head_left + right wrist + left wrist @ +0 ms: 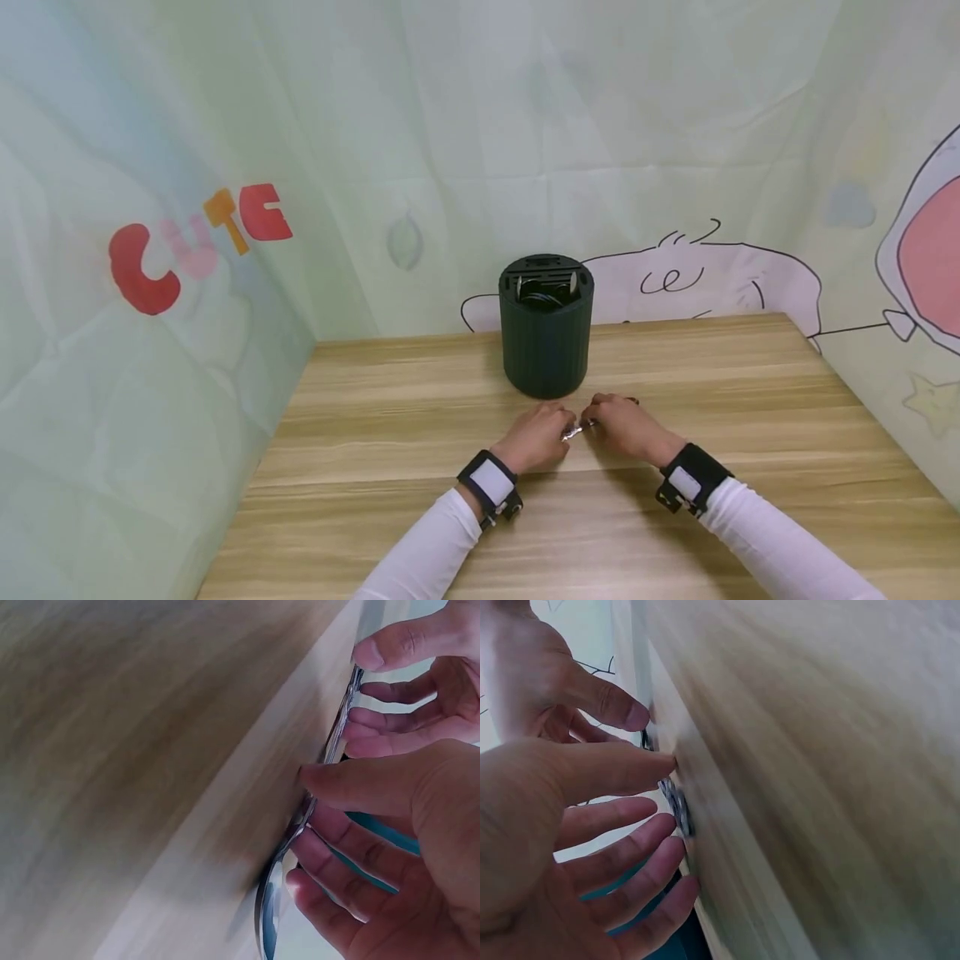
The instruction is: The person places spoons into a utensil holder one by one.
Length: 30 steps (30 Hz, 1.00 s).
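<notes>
A metal spoon [270, 911] with a patterned handle lies low at the wooden tabletop, slanting between both hands. My left hand [537, 435] has its thumb and fingertips on the handle end. Closer to the bowl, the thumb and fingers of my right hand [628, 427] pinch the spoon's neck. In the head view only a short shiny stretch of handle shows between the hands, and the right hand mostly covers the bowl. Just beyond the hands stands a dark green ribbed utensil holder [546, 350], upright, with several slots and metal pieces showing in its top opening.
The light wooden table [360, 467] reaches back to a pale printed cloth [465, 125] hung behind and along both sides. Red, pink and orange letters [146, 271] mark its left side. Each wrist wears a black strap [696, 479] over a white sleeve.
</notes>
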Each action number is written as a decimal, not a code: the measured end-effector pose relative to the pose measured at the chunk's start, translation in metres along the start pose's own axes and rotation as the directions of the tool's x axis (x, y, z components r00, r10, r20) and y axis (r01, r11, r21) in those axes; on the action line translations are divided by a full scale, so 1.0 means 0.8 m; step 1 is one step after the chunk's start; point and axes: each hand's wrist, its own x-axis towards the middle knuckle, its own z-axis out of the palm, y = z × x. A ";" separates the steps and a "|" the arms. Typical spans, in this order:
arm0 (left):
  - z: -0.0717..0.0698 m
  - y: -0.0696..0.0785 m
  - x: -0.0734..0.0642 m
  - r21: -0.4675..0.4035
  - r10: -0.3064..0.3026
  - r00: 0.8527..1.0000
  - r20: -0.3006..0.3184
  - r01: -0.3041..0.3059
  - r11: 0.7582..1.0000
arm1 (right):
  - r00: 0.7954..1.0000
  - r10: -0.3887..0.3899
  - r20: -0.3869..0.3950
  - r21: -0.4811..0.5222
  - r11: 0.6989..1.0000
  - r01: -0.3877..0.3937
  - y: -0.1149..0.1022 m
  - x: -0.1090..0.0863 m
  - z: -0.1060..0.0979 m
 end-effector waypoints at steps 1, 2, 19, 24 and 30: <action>0.000 0.000 0.000 -0.005 0.004 1.000 -0.002 -0.004 1.000 | 1.000 -0.010 -0.004 0.005 1.000 0.010 0.000 0.000 0.000; -0.001 0.001 0.001 -0.010 0.007 1.000 -0.003 -0.007 1.000 | 1.000 -0.015 -0.005 0.011 1.000 0.015 -0.001 0.000 -0.001; 0.004 -0.002 0.004 -0.213 0.078 0.995 0.058 -0.064 0.975 | 0.997 -0.076 -0.020 -0.029 0.997 0.076 -0.009 0.002 0.002; -0.003 -0.006 0.002 -0.272 0.054 0.998 0.014 -0.048 0.961 | 0.994 -0.089 -0.063 -0.063 0.994 0.085 -0.016 0.004 -0.013; -0.020 -0.007 -0.003 -0.436 -0.043 0.994 -0.103 -0.006 0.900 | 0.962 -0.052 -0.267 -0.068 0.997 0.035 -0.031 0.008 -0.062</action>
